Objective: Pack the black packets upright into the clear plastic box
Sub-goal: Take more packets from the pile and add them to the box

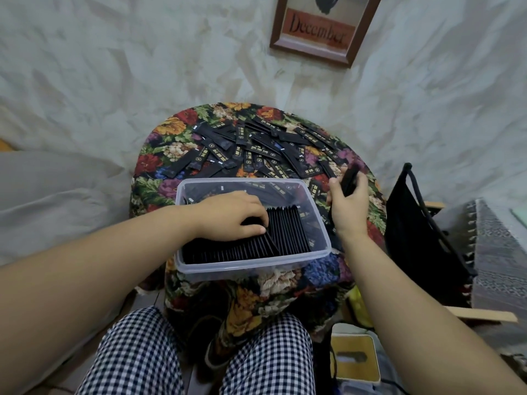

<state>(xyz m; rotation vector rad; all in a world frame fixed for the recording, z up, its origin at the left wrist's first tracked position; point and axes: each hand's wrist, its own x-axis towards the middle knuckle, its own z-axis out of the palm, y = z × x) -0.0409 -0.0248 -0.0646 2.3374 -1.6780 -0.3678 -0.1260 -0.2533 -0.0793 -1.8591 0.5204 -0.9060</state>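
A clear plastic box [251,265] sits on the near part of a floral-covered stool. Inside it stands a tight row of black packets [285,235], upright and leaning slightly. My left hand [231,215] reaches into the box, its fingers curled over the tops of the packed packets, pressing them. To the right of the box, my right hand [348,203] grips a small bundle of black packets [349,178] above the stool. A heap of loose black packets [256,149] lies scattered behind the box.
The floral cloth [159,166] covers the round stool. A black bag [416,223] stands at the right. A framed "December" picture [319,29] leans on the wall behind. A yellow-lidded container [353,352] sits on the floor beside my checked trousers.
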